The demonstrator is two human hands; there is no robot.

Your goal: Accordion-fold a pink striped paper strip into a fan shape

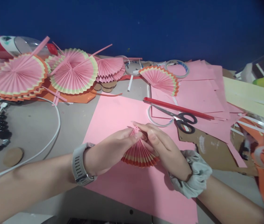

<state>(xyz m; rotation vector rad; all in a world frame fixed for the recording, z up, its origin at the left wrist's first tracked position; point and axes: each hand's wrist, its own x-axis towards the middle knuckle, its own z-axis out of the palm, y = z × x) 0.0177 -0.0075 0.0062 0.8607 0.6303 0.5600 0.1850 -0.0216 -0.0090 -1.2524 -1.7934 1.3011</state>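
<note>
A pleated pink paper fan (139,155) with a yellow and orange edge is held over a large pink sheet (113,115), its wide edge toward me. My left hand (113,147), with a grey watch on the wrist, grips the fan's left side near its narrow top. On the right side, my right hand (161,141) closes round the same fan, a pale green scrunchie at its wrist. The fingertips of both hands meet near the fan's point. Part of the fan's right half is hidden by my right fingers.
Black-handled scissors (185,122), a red stick (178,108) and a tape roll (149,116) lie beyond my right hand. Finished pleated rounds (74,71) and a bottle (5,46) are at the back left. A white cable (58,124) curves at left; cardboard (208,152) lies right.
</note>
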